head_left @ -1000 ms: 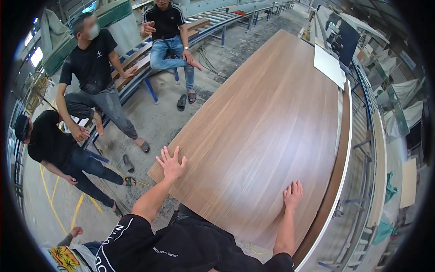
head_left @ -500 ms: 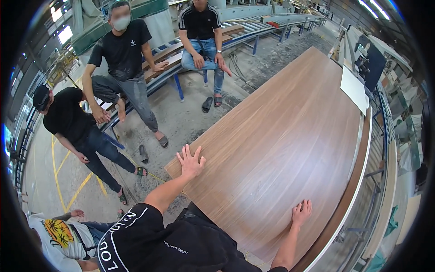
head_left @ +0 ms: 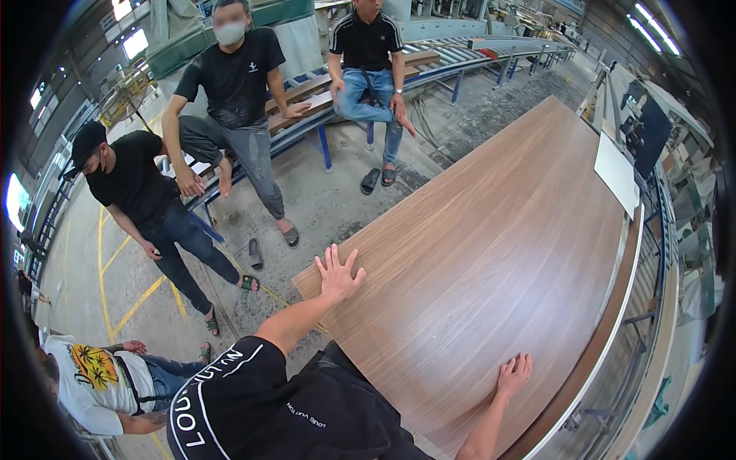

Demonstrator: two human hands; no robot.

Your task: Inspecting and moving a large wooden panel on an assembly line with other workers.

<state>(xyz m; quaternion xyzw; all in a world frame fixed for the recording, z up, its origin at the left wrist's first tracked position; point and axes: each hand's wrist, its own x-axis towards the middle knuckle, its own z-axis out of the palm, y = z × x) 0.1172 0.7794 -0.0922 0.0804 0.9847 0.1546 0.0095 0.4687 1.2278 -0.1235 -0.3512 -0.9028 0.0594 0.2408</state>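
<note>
- Resting palm-down on the wood-grain panel (head_left: 491, 245), the left hand (head_left: 338, 276) lies just inside the panel's near left corner, its fingers fanned wide and its thumb held away from them.
- The right hand (head_left: 514, 374) also lies on the panel, nearer its right side and well apart from the left hand; its fingers sit close together, slightly bent, and pinch nothing. Whether its palm touches the surface, I cannot tell.
- The panel lies flat beneath both hands, filling the gap between them and stretching far ahead of their fingertips; its near edge runs behind them, beside the wearer's black shirt (head_left: 299, 406).
- Right of the right hand, a brown strip (head_left: 566, 392) with a white edge runs along the panel's side.
- Far ahead of the right hand, a white sheet (head_left: 616, 172) overlaps the panel's right border.
- Beyond the left hand, off the panel, a loose dark sandal (head_left: 370, 182) lies on the floor, and a roller conveyor (head_left: 460, 65) stands farther off.
- To the left of the left hand, well apart from it, stands a co-worker in a dark cap (head_left: 153, 199).
</note>
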